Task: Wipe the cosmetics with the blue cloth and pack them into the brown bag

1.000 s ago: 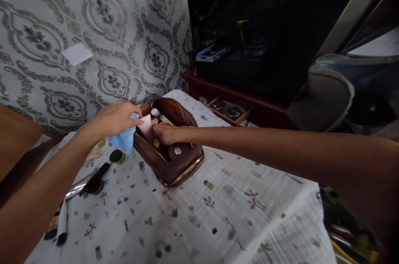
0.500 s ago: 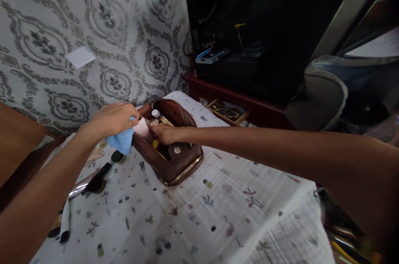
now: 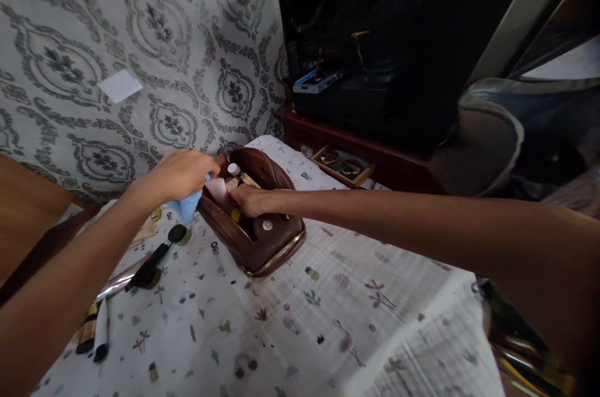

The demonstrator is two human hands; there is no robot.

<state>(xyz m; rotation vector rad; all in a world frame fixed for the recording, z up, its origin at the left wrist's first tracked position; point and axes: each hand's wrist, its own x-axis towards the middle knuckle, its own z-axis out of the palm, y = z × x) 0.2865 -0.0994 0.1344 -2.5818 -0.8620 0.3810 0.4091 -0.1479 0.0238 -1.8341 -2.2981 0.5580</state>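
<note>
Brown bag point(image 3: 255, 248) (unzipped), R hand point(image 3: 249, 200) inside

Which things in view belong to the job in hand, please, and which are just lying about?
Part of the job, it seems:
brown bag, open, right grip inside
blue cloth, in the left grip
pale pink item, between both

Lying about:
black-handled item
white tube
white card against the wall

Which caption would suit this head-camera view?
Right hand inside an open brown bag, left hand holding a blue cloth.
</note>
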